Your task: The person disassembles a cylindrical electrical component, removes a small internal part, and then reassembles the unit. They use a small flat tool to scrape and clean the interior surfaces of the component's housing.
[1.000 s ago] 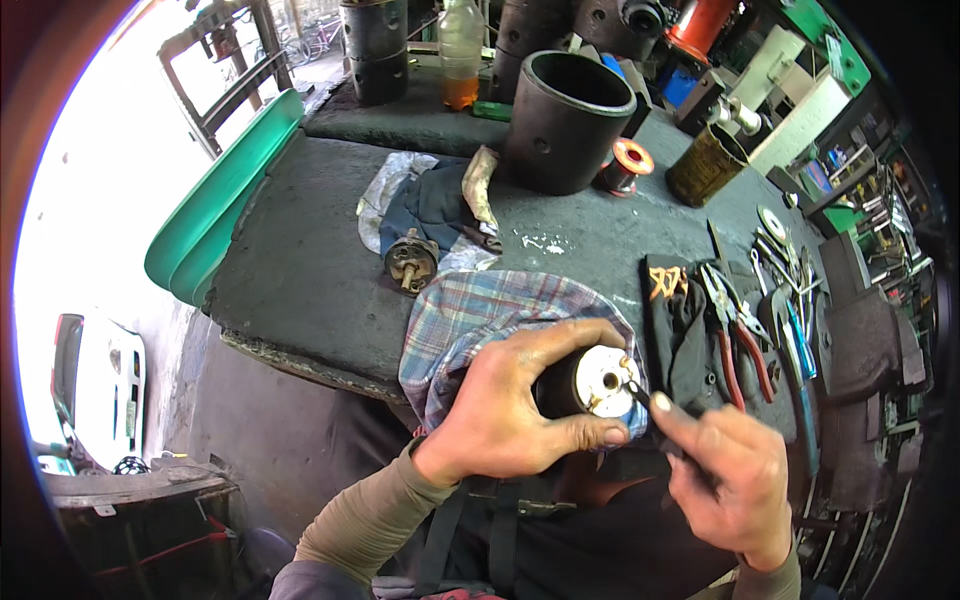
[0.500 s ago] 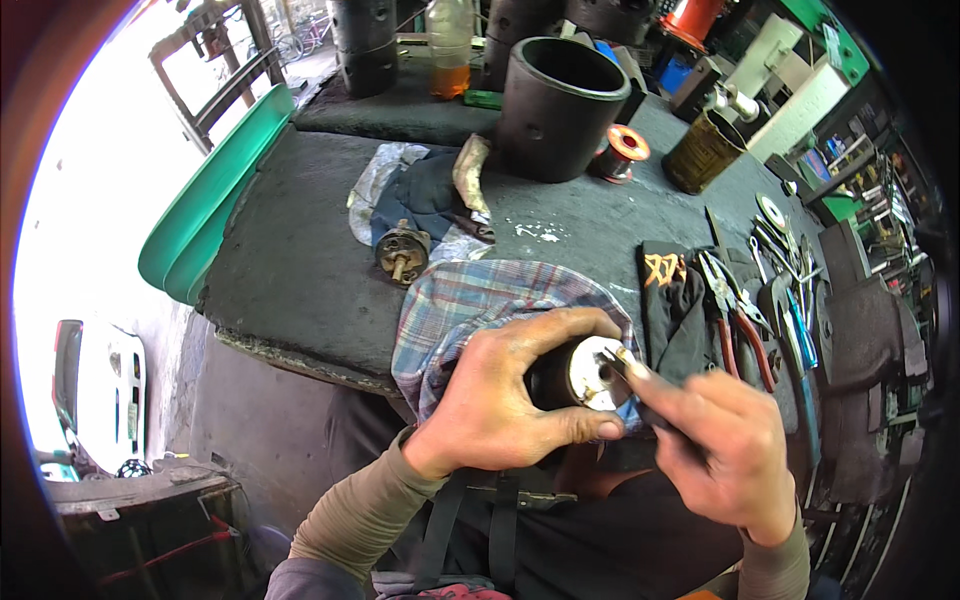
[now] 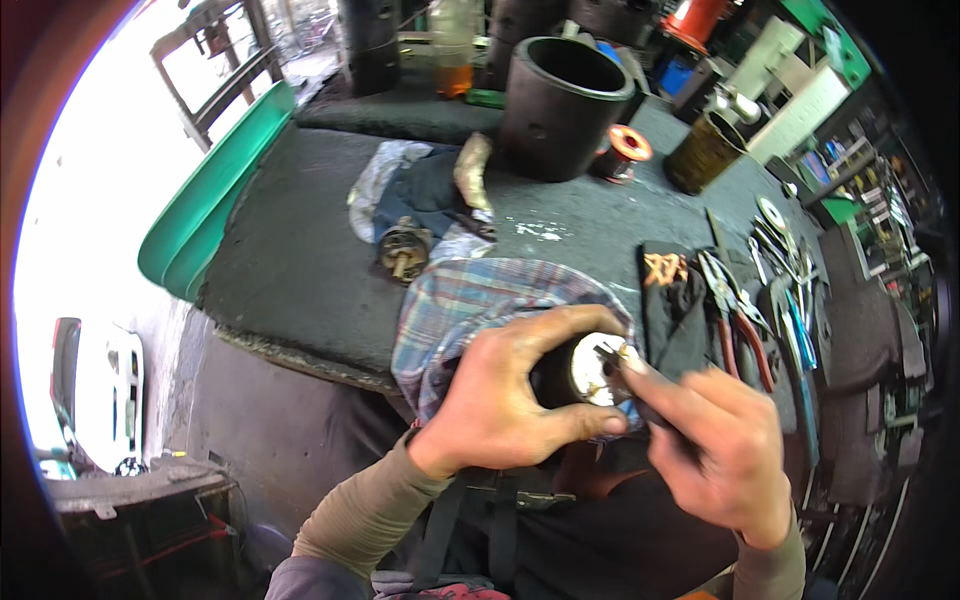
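Note:
My left hand is wrapped round a dark cylinder with a shiny, silvery end face turned toward my right side. My right hand is closed round a slim dark tool whose exact kind is hidden by the fingers. Its thin tip meets the shiny end face near the middle. Under the cylinder, a plaid cloth is bunched at the bench edge. Beyond it, a dirty round metal part with a short shaft rests on a dark blue rag.
On the dark bench stand a big black cylinder, a solder-like wire spool and a rusty can. To the right lie a black cloth, red-handled pliers and several other tools. A green trough borders the left edge.
The tool tip and my right hand have shifted slightly over the end face, and the cylinder has tilted a little. Both hands keep their hold.

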Tool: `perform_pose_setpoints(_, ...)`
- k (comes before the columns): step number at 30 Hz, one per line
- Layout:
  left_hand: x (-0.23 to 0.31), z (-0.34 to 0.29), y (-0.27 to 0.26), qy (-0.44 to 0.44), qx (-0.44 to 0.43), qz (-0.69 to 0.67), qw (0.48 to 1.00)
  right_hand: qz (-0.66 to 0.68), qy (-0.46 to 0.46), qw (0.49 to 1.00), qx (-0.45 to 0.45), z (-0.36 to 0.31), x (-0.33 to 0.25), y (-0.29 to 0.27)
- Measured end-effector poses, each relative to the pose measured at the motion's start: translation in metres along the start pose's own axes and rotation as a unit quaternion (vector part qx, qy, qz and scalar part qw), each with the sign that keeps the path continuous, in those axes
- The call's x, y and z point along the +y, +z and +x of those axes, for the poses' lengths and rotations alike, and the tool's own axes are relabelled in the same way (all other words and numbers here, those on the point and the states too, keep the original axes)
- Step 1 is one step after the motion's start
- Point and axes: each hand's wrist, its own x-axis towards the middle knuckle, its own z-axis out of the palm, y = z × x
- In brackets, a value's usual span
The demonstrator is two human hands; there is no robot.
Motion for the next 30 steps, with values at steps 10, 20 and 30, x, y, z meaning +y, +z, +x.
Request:
perform_pose_setpoints(10,-0.001,-0.002,-0.002,0.016,0.006,0.0,1.0,0.026,-0.017,0.999,0.022,0.007,0.002,0.007)
perform_pose_setpoints(20,0.002,-0.003,-0.005,-0.017,-0.009,-0.021,1.0,0.047,-0.017,0.999,0.009,0.008,0.002,0.01)
perform_pose_setpoints(30,0.002,-0.004,-0.007,-0.037,-0.01,-0.029,0.999,0.053,0.0,0.999,-0.013,0.01,0.001,0.005)
